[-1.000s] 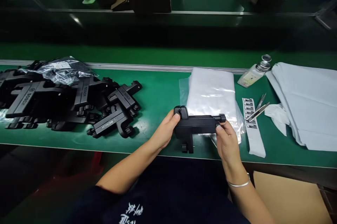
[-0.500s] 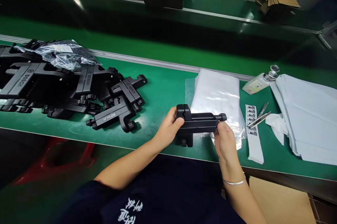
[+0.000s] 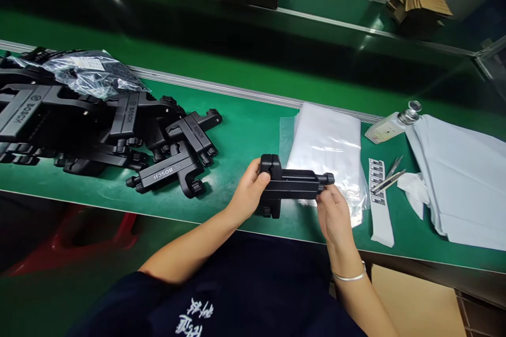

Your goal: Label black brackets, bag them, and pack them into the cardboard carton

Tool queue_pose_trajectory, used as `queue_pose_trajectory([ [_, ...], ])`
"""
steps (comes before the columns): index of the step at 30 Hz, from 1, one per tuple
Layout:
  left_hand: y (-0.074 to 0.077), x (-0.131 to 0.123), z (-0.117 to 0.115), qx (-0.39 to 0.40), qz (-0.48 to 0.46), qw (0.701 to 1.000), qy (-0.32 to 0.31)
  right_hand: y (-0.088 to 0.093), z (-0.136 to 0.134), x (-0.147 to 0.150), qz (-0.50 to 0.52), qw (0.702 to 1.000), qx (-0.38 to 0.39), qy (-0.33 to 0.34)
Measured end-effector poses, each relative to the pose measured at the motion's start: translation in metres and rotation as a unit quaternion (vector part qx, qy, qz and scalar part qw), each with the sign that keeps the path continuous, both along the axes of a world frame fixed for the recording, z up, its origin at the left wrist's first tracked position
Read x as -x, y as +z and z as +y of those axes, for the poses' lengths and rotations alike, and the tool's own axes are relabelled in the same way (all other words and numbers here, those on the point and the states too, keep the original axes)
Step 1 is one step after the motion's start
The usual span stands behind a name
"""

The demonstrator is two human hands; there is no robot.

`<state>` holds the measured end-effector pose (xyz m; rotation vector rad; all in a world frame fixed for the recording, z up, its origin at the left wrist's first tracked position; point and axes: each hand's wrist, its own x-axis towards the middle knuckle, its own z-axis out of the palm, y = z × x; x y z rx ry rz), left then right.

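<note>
Just above the bench's front edge I hold a black clamp bracket level, its long body pointing right. My left hand is wrapped round its thick left end, the thumb lying on the near face. The fingertips of my right hand pinch at the small lower knob on its right end, which they partly cover. An upper knob sticks out bare above them. Behind the bracket and my right hand lies a stack of clear plastic bags. To the left rests a similar clamp bracket marked BOSCH.
More black brackets are heaped at left, with a plastic bag of dark parts on top. At right are a label strip, tweezers, a crumpled white tissue, a pump bottle and white sheets.
The bracket and both hands have shifted slightly left. My right fingers have slid a little lower round the knob end, showing more of the upper knob.
</note>
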<state>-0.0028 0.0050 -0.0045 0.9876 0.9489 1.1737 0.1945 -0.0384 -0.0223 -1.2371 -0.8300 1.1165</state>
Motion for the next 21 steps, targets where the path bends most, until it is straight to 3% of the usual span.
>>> queue_pose_trajectory([
  [5, -0.004, -0.002, -0.003, 0.038, -0.051, 0.998, 0.002, 0.003, 0.002, 0.000, -0.056, 0.997, -0.016, -0.044],
  [7, -0.004, -0.003, 0.000, 0.070, -0.082, 0.994, 0.020, 0.004, 0.002, -0.002, -0.084, 0.996, -0.016, -0.026],
  [10, -0.002, -0.002, 0.011, 0.197, -0.151, 0.967, 0.059, 0.008, -0.004, 0.001, -0.072, 0.997, -0.020, 0.028],
  [13, 0.000, -0.002, 0.023, 0.311, -0.212, 0.921, 0.099, 0.015, -0.012, 0.014, -0.037, 0.987, 0.042, 0.152],
  [16, 0.002, -0.003, 0.029, 0.350, -0.246, 0.898, 0.105, 0.024, -0.015, 0.035, -0.031, 0.955, 0.117, 0.270],
  [21, 0.001, -0.007, 0.029, 0.356, -0.268, 0.893, 0.066, 0.029, -0.011, 0.056, 0.029, 0.946, 0.154, 0.285],
])
